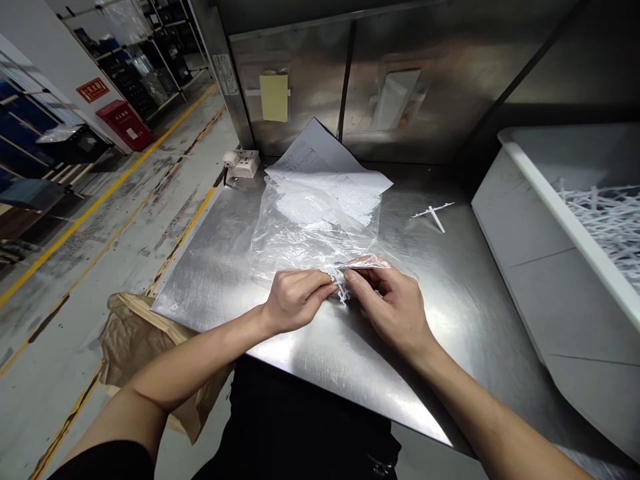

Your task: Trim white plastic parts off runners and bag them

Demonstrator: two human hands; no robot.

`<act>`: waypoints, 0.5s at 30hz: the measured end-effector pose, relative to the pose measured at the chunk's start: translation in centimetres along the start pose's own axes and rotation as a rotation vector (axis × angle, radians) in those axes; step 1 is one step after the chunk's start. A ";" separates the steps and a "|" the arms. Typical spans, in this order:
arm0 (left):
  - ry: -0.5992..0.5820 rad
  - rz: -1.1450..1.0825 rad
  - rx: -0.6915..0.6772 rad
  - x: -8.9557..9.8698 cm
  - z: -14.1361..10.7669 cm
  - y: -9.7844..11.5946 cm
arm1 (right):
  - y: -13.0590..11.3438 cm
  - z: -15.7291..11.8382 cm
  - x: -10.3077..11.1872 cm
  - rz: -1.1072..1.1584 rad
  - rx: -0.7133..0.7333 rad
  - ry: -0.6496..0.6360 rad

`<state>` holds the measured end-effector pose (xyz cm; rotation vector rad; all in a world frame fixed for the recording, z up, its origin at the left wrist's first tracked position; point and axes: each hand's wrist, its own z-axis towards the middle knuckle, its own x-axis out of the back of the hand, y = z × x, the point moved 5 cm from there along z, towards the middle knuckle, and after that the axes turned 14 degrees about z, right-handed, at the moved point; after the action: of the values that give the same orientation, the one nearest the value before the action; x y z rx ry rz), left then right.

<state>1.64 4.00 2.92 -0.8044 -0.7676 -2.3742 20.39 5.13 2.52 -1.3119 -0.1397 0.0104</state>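
Observation:
My left hand (299,298) is closed, its fingers and thumb pinching a small white branched plastic piece (342,291). From the other side my right hand (393,303) pinches at the same piece, thumb against its upper end. Clear film lies over or beside the right fingertips, so their exact grip is partly hidden. Just beyond both hands lies a clear plastic bag (315,240) with many tiny white bits (313,208) inside. A printed paper sheet (320,157) lies at the bag's far end, partly under the film.
A white branched plastic stick (434,217) lies on the metal table (210,267). At right stands a grey-white bin (525,240) holding many white sticks (610,223). A power socket (245,163) sits at the back left corner. A brown paper bag (145,340) stands below the left edge.

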 end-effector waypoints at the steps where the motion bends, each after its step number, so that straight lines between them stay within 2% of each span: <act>1: -0.003 0.004 0.002 0.0 0.0 0.0 | 0.0 0.0 0.0 0.000 0.001 -0.003; 15: -0.008 0.032 -0.043 0.0 0.0 0.1 | 0.3 0.0 -0.2 -0.007 -0.037 -0.027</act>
<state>1.70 3.96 2.91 -0.8376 -0.7042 -2.3677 20.26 5.22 2.18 -1.3489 -0.1682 0.0202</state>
